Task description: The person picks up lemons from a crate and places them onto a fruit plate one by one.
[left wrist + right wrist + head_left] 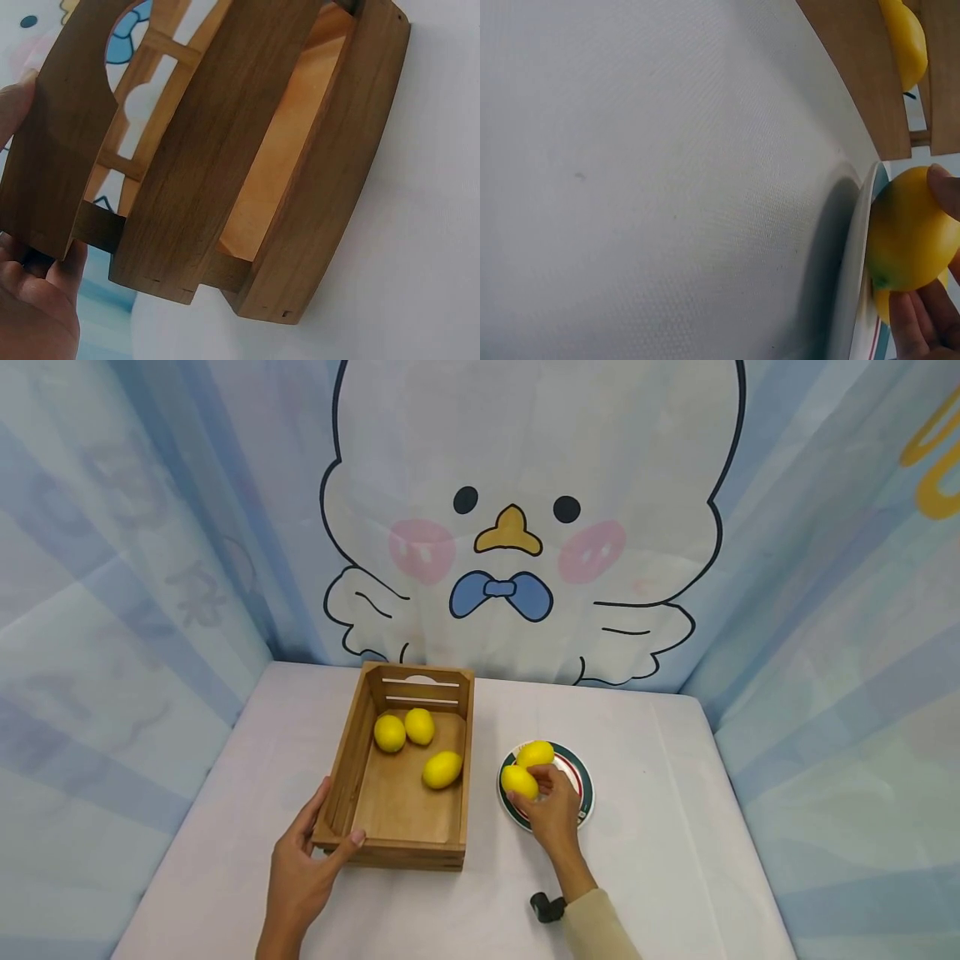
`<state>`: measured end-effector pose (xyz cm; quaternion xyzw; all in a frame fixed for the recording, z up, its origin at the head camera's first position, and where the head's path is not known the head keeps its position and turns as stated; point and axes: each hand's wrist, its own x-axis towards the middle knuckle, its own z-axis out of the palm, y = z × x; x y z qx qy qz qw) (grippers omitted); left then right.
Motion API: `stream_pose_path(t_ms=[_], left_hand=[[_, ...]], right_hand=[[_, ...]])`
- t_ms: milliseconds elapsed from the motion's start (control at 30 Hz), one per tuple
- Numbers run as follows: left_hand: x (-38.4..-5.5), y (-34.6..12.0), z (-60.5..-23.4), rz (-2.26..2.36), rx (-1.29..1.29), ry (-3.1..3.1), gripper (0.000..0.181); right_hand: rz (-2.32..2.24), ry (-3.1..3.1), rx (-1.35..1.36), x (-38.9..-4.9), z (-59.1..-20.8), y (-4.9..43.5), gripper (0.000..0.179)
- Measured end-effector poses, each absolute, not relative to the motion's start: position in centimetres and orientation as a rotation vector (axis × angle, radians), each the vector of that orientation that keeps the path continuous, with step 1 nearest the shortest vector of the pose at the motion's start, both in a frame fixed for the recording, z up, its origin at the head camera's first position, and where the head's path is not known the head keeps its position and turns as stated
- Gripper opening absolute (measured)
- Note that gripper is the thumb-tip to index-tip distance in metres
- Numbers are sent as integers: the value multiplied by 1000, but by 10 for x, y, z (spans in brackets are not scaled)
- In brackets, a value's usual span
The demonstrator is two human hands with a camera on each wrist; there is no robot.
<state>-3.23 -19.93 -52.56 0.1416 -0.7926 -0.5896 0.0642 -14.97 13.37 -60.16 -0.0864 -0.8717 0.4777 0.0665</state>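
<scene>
A slatted wooden crate (397, 817) stands on the table with three yellow lemons inside. One lemon (442, 770) lies by its right wall; the other two sit farther back. My left hand (300, 870) grips the near left corner of the crate, thumb over the rim and fingers along the outside. To the right, my right hand (553, 814) pinches a lemon (517, 782) between thumb and fingers over a plate (588, 792) with a dark green rim. Behind it, another lemon (536, 752) rests on the plate. The right wrist view shows the held lemon (909, 232) close at the plate's edge.
A white cloth covers the table (660, 843). Printed fabric (517, 460) with a cartoon bird closes off the back, and blue curtains (847, 710) hang at both sides. A small black device (547, 907) shows beside my right wrist.
</scene>
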Motion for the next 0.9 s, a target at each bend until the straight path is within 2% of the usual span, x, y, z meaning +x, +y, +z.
stream_pose_path(t_ms=[900], left_hand=[[-33, -200, -525, -1783, 429, -2397, 89]], right_hand=[[1428, -2612, -280, -151, -603, 134, 49]])
